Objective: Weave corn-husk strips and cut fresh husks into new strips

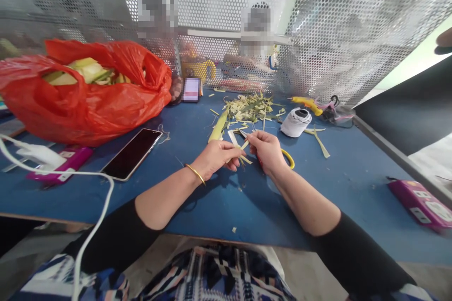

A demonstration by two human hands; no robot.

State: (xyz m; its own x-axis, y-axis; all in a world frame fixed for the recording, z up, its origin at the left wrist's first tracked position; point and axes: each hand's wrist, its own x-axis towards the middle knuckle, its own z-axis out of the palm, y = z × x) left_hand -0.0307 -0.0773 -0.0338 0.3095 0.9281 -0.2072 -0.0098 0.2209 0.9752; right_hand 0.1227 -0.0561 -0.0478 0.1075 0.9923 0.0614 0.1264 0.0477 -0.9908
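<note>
Near the middle of the blue table, my left hand, with a gold bangle at the wrist, pinches pale green leaf strips. Close to its right is my right hand, its fingers closed round scissors. The yellow handle loop sticks out beside that palm, and the blades point up and left near the strips. A larger green husk piece lies just beyond my left hand. Behind both hands spreads a pile of leaf scraps.
A red plastic bag of husks fills the left, with a dark phone and purple power strip before it. A white thread spool and yellow glue gun stand right; another purple strip is far right. Perforated metal forms the back.
</note>
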